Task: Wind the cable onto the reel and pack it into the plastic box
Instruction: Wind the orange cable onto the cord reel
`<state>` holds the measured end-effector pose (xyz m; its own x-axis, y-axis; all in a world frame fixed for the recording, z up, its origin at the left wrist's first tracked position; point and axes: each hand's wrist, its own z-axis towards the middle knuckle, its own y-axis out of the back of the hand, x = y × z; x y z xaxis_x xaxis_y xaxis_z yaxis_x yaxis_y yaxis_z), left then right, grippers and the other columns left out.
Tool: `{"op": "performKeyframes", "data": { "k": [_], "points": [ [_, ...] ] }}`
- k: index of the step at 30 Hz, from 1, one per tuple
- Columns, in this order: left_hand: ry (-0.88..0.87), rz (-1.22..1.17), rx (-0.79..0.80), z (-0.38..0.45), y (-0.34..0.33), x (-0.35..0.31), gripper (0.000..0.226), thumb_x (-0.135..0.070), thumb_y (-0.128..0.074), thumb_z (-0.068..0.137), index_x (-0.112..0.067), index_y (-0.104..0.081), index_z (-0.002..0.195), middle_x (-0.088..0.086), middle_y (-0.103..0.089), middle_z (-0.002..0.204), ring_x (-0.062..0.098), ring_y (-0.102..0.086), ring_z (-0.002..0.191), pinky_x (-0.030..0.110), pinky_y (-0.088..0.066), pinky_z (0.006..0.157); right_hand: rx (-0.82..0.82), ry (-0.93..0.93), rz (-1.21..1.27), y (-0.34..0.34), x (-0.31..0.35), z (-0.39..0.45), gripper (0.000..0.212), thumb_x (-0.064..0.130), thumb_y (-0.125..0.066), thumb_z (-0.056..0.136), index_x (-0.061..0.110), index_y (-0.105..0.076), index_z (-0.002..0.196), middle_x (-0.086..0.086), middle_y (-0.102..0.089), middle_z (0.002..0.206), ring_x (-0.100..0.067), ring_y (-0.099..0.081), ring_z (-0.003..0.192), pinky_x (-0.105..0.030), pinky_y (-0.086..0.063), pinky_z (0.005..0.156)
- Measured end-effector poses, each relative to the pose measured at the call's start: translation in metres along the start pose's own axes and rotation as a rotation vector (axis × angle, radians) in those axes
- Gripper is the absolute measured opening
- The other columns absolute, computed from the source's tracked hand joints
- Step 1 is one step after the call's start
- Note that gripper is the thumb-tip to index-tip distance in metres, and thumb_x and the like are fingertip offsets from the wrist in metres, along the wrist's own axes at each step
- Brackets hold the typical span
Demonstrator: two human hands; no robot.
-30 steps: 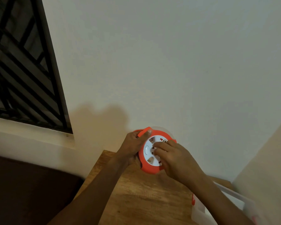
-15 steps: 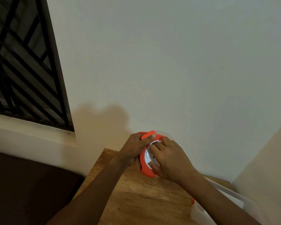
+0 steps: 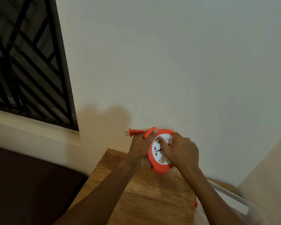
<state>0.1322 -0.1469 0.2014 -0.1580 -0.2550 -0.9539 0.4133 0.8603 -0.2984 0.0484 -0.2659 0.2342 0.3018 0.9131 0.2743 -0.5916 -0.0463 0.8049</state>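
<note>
Head view: plug (image 3: 133, 132) now drawn up beside reel (image 3: 159, 166); winding judged nearly done; left hand (image 3: 140, 147) grips reel rim; right hand (image 3: 182, 150) presses the white face; plastic box (image 3: 234, 203) awaits.

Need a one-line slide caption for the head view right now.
Left hand grips the orange cable reel above the wooden table, plug sticking out, right hand on its white socket face.

reel (image 3: 154, 166): orange, white face, tilted | plug (image 3: 134, 132): sticking out left | plastic box (image 3: 234, 202): lower right

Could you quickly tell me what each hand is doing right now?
Left hand: closed on the reel.
Right hand: fingers pressed on the reel's white face.
</note>
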Motion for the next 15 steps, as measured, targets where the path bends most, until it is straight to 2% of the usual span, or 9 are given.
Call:
{"op": "performKeyframes", "data": {
  "k": [3, 5, 6, 9, 12, 13, 15],
  "points": [
    [-0.003, 0.009, 0.000, 0.002, 0.003, 0.003, 0.023, -0.042, -0.069, 0.094, -0.021, -0.076, 0.100, 0.003, -0.082, 0.092, 0.025, -0.080, 0.080, 0.030, -0.062, 0.061, -0.051, 0.119, -0.037, 0.000, -0.002, -0.007, 0.037, 0.050, -0.061, 0.086, 0.014, -0.069, 0.083, -0.003, -0.070, 0.066, -0.020, -0.062, 0.052, -0.024, -0.043, 0.054],
    [-0.008, 0.015, -0.015, 0.005, 0.007, 0.003, 0.024, -0.042, -0.069, 0.093, -0.020, -0.075, 0.100, 0.004, -0.082, 0.092, 0.027, -0.080, 0.080, 0.033, -0.064, 0.064, -0.141, 0.260, -0.086, 0.004, -0.003, -0.011, 0.022, 0.031, -0.077, 0.076, 0.011, -0.068, 0.074, -0.005, -0.067, 0.058, -0.021, -0.059, 0.043, -0.025, -0.042, 0.049],
    [-0.005, 0.018, -0.021, 0.006, 0.009, 0.002, 0.025, -0.042, -0.070, 0.093, -0.019, -0.075, 0.101, 0.005, -0.082, 0.093, 0.028, -0.080, 0.082, 0.035, -0.064, 0.066, -0.162, 0.316, -0.092, 0.006, -0.003, -0.014, 0.020, 0.026, -0.081, 0.071, 0.010, -0.068, 0.074, -0.006, -0.069, 0.060, -0.022, -0.060, 0.045, -0.027, -0.047, 0.049],
    [0.002, -0.001, -0.011, 0.011, 0.015, 0.000, 0.029, -0.042, -0.071, 0.092, -0.016, -0.075, 0.103, 0.007, -0.082, 0.096, 0.030, -0.079, 0.086, 0.040, -0.065, 0.073, -0.080, 0.513, -0.071, 0.010, -0.003, -0.019, 0.031, 0.024, -0.085, 0.063, 0.010, -0.070, 0.086, -0.006, -0.074, 0.085, -0.026, -0.067, 0.069, -0.037, -0.059, 0.060],
    [-0.018, 0.021, 0.044, 0.012, 0.020, -0.004, 0.040, -0.051, -0.071, 0.084, -0.018, -0.074, 0.108, 0.005, -0.082, 0.099, 0.029, -0.079, 0.087, 0.038, -0.065, 0.072, 0.113, 0.661, -0.109, 0.010, -0.004, -0.021, 0.042, 0.026, -0.079, 0.072, 0.014, -0.069, 0.111, -0.004, -0.068, 0.120, -0.027, -0.064, 0.102, -0.042, -0.058, 0.080],
    [-0.025, 0.035, 0.061, 0.012, 0.020, -0.004, 0.043, -0.053, -0.071, 0.081, -0.019, -0.074, 0.108, 0.003, -0.082, 0.099, 0.028, -0.079, 0.086, 0.035, -0.064, 0.069, 0.140, 0.675, -0.140, 0.008, -0.005, -0.020, 0.046, 0.029, -0.078, 0.074, 0.016, -0.067, 0.116, -0.004, -0.064, 0.126, -0.028, -0.062, 0.107, -0.043, -0.057, 0.084],
    [-0.032, 0.059, 0.087, 0.010, 0.020, -0.003, 0.041, -0.051, -0.072, 0.082, -0.019, -0.074, 0.108, 0.003, -0.082, 0.098, 0.027, -0.080, 0.085, 0.031, -0.063, 0.066, 0.155, 0.689, -0.203, 0.005, -0.005, -0.019, 0.053, 0.035, -0.080, 0.072, 0.017, -0.065, 0.120, -0.004, -0.064, 0.126, -0.028, -0.062, 0.107, -0.043, -0.056, 0.086]
  ]
}}
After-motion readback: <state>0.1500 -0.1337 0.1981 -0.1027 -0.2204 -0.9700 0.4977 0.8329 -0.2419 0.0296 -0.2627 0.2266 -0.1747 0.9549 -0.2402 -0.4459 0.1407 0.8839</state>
